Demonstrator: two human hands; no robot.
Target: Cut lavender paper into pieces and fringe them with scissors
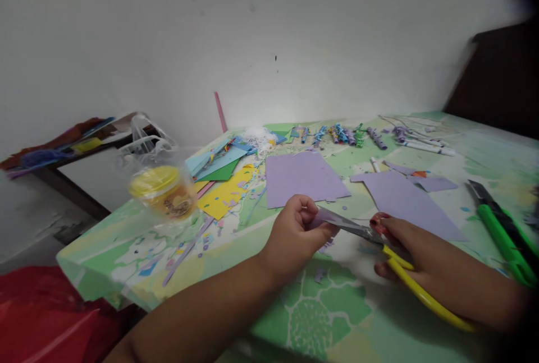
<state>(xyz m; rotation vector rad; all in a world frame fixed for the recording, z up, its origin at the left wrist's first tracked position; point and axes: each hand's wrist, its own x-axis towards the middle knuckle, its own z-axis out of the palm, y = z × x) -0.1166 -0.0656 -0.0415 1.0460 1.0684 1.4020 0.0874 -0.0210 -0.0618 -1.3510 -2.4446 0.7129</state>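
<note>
My left hand (297, 228) is closed on a small piece of purple paper (320, 218), pinched between thumb and fingers. Yellow-handled scissors (421, 290) are in my right hand (415, 251), its fingers wrapped about the grips. Their metal blades point left and meet the purple piece at my left fingertips; how far they have cut into it I cannot tell. Just beyond my left hand lies a large purple sheet (305, 178). Another purple sheet (410, 200), cut to an irregular outline, rests past my right hand.
Green cutter knife (501, 234) lies at right, blade out. Curled paper rolls (341, 134) line the back, beside white string (259, 141). Coloured sheets (223, 194) and paper scraps spread at left, near a yellow-lidded tub (164, 192) in a clear bag. Red bag (50, 318) sits below the table edge.
</note>
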